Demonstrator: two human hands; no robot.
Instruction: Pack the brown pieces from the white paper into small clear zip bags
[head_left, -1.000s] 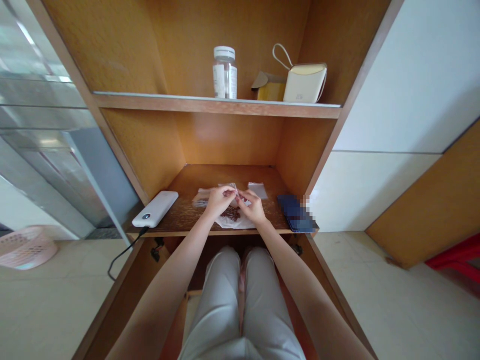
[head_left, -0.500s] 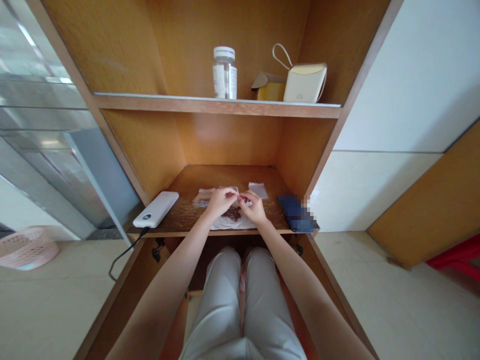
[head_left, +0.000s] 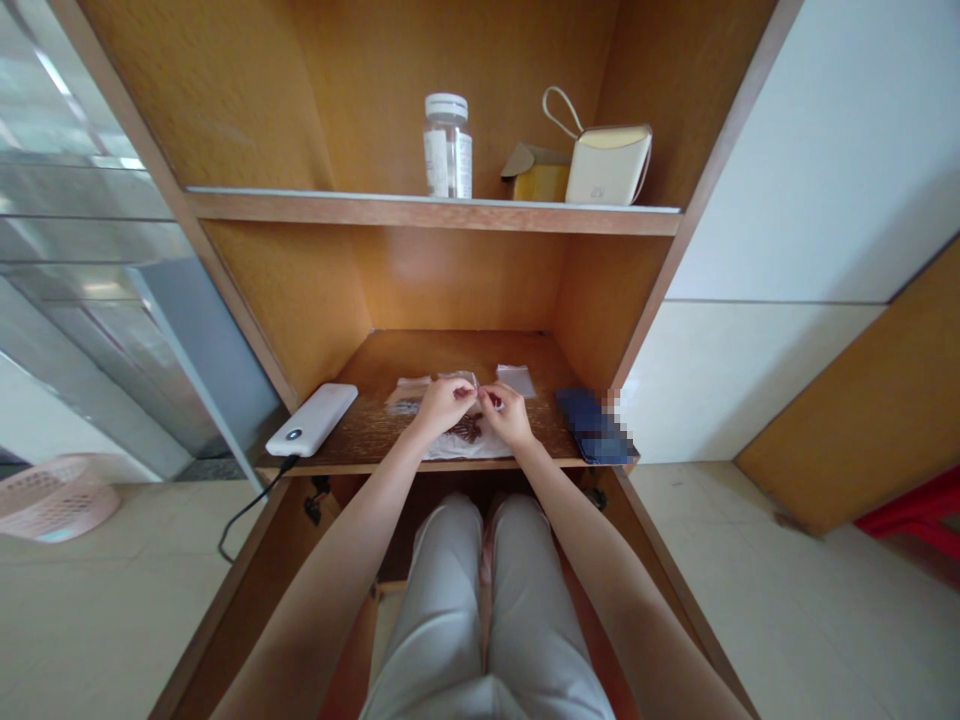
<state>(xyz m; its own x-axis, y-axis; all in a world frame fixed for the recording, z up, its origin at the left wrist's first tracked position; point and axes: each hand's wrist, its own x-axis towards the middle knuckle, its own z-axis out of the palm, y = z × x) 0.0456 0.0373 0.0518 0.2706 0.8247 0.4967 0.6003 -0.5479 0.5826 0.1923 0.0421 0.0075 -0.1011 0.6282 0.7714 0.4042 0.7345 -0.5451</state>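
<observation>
My left hand (head_left: 448, 402) and my right hand (head_left: 508, 412) meet over the wooden shelf, thumbs and fingers pinched together at their tips. What they pinch is too small to make out. A clear plastic piece (head_left: 459, 377), perhaps a small bag, shows just behind my left fingertips; I cannot tell if it is held. Below my hands, a pile of small dark brown pieces (head_left: 470, 428) lies on a crumpled white sheet (head_left: 457, 449), partly covered by my hands. A flat clear bag (head_left: 515, 380) lies behind my right hand, and another clear packet (head_left: 406, 394) lies left of my left hand.
A white power bank (head_left: 313, 420) with a black cable (head_left: 247, 515) lies at the left front edge. At the right lies a dark blue, partly blurred object (head_left: 589, 425). The upper shelf holds a jar (head_left: 448, 150), a yellow box (head_left: 538, 180) and a cream pouch (head_left: 609, 168).
My fingertips have shifted slightly while staying pinched close together. More of the clear plastic piece shows behind my left hand. The things around them lie as before.
</observation>
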